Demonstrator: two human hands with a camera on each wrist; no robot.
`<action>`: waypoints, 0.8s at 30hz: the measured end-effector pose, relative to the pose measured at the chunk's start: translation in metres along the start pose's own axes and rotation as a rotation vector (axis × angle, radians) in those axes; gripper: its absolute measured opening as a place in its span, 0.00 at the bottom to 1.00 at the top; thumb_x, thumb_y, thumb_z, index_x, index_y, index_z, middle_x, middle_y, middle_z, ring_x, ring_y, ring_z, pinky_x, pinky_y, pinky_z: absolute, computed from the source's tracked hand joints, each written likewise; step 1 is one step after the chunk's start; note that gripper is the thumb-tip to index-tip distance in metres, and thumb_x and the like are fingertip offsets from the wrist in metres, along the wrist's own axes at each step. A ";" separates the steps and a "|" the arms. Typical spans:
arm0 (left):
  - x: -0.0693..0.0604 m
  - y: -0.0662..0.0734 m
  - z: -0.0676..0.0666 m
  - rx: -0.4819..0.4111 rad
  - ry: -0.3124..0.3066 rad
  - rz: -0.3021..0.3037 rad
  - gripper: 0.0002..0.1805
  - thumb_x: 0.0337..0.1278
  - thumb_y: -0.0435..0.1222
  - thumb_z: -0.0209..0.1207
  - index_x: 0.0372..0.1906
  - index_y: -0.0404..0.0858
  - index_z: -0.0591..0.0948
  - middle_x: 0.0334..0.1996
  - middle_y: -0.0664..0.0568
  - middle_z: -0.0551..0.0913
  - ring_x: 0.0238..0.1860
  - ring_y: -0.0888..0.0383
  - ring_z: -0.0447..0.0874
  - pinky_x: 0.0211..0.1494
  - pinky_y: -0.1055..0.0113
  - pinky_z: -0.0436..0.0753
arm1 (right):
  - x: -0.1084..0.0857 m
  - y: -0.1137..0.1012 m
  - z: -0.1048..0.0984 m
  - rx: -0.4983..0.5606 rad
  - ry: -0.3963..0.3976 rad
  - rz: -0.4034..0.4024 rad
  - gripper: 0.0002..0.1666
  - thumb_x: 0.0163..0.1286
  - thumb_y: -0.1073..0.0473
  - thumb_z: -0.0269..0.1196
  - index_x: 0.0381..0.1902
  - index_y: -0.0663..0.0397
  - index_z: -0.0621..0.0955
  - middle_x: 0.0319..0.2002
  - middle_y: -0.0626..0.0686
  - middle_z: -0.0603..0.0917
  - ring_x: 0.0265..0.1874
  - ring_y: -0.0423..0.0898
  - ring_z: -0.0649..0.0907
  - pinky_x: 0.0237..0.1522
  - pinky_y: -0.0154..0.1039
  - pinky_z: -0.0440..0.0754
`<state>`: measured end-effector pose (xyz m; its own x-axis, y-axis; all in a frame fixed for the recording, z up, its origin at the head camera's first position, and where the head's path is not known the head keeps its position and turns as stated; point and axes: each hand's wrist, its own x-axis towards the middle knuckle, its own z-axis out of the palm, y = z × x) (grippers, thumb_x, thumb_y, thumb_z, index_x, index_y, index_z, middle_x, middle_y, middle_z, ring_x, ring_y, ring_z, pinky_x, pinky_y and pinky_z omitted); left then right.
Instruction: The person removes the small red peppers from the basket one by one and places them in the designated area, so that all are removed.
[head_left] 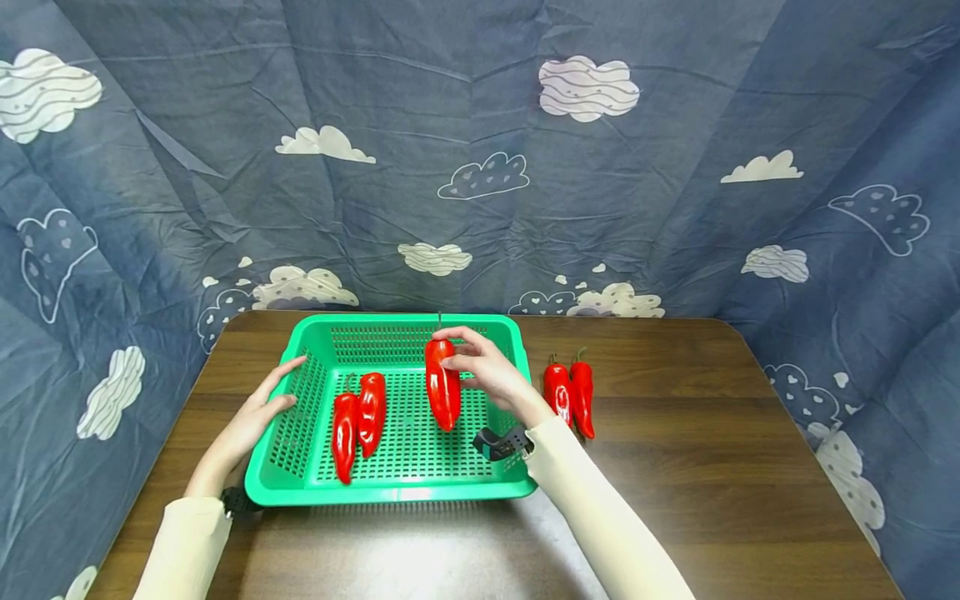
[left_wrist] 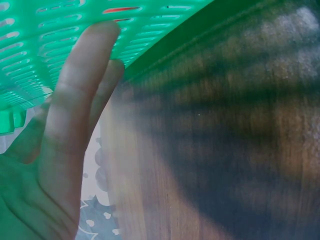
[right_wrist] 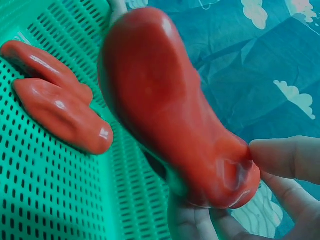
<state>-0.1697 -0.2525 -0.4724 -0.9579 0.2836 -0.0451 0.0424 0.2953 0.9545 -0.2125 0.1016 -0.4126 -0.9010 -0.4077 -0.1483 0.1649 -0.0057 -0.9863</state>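
A red pepper [head_left: 442, 385] with a green stem hangs over the green basket [head_left: 405, 494], pinched near its stem end by my right hand [head_left: 487, 371]. In the right wrist view the same pepper [right_wrist: 160, 105] fills the middle, with the thumb [right_wrist: 285, 156] against its stem end. Two more red peppers [head_left: 345, 437] lie side by side in the left part of the basket. My left hand [head_left: 251, 421] rests at the basket's left side. In the left wrist view its fingers [left_wrist: 75, 90] look fairly straight beside the slotted outer wall.
Two red peppers [head_left: 557, 387] lie together on the brown wooden table [head_left: 697, 467], just right of the basket. Behind the table hangs a blue-grey cloth [head_left: 420, 108] with cloud prints. A dark wrist strap [head_left: 501, 443] sits at my right wrist.
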 end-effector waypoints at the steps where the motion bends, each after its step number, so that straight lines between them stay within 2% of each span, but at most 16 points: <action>1: 0.000 0.000 0.000 -0.003 0.001 -0.003 0.33 0.68 0.30 0.45 0.75 0.43 0.52 0.75 0.44 0.41 0.71 0.38 0.34 0.61 0.31 0.45 | -0.001 -0.001 -0.001 0.002 0.003 -0.003 0.25 0.66 0.71 0.55 0.62 0.60 0.71 0.45 0.60 0.76 0.37 0.49 0.79 0.40 0.47 0.80; 16: 0.002 0.002 0.001 0.008 0.004 0.018 0.33 0.68 0.30 0.46 0.75 0.41 0.53 0.75 0.42 0.42 0.71 0.37 0.34 0.62 0.31 0.44 | -0.013 -0.008 -0.021 0.020 0.008 -0.049 0.25 0.67 0.72 0.53 0.63 0.63 0.69 0.45 0.57 0.76 0.40 0.48 0.78 0.44 0.48 0.78; 24: 0.001 0.001 0.001 0.021 0.003 0.028 0.33 0.68 0.30 0.45 0.75 0.40 0.53 0.75 0.42 0.42 0.71 0.37 0.34 0.62 0.31 0.44 | -0.020 -0.011 -0.030 0.000 0.022 -0.039 0.25 0.67 0.71 0.54 0.63 0.61 0.70 0.48 0.59 0.76 0.41 0.50 0.79 0.43 0.47 0.79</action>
<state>-0.1707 -0.2510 -0.4718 -0.9572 0.2888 -0.0176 0.0750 0.3064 0.9489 -0.2088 0.1374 -0.4010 -0.9155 -0.3866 -0.1110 0.1292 -0.0213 -0.9914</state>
